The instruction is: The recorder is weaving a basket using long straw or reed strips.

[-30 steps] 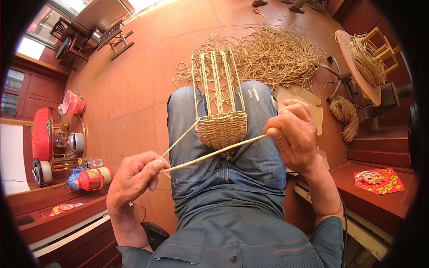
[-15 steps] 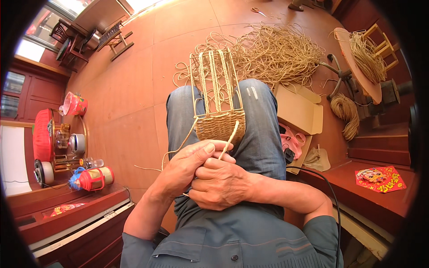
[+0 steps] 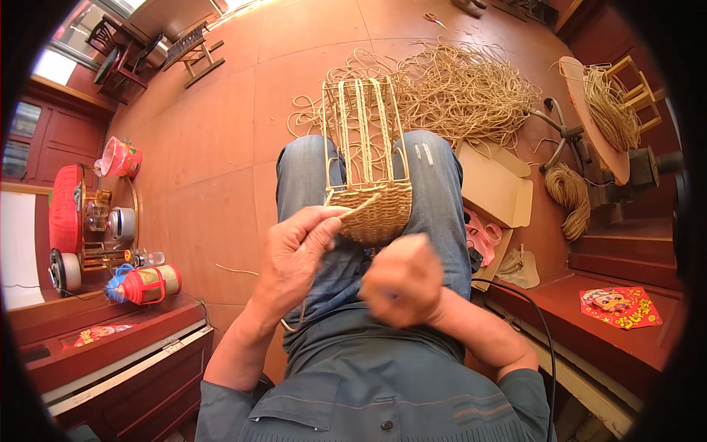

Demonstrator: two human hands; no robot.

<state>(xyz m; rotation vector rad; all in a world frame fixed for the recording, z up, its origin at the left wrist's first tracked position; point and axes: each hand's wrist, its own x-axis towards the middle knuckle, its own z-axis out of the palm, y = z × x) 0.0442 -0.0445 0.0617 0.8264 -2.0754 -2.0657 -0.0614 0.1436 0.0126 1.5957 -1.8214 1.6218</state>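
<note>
A woven basket frame (image 3: 375, 210) rests between my knees, its near end closely woven and its far part open, with upright rods and pale cords strung lengthwise. Just short of the woven end, my left hand (image 3: 294, 247) pinches a twisted cord (image 3: 362, 207) between thumb and forefinger. The cord's tip points toward the weave, in front of it from this view. A loose strand (image 3: 294, 324) shows below my left wrist. To the right, over my lap, my right hand (image 3: 405, 283) is smeared by motion, apart from the left one; its fingers are not readable.
A tangled heap of cord (image 3: 471, 92) lies beyond my knees. Right of me are an open cardboard box (image 3: 493, 180), a hanging cord bundle (image 3: 567, 195) and a round-topped stool (image 3: 589, 110). Scissors (image 3: 434, 20) lie far off. A red thermos (image 3: 151, 284) stands at left.
My hands, together before, have come apart: the right moved right and is blurred. The left now holds the cord lower and more slanted, toward the weave. The view shifted slightly.
</note>
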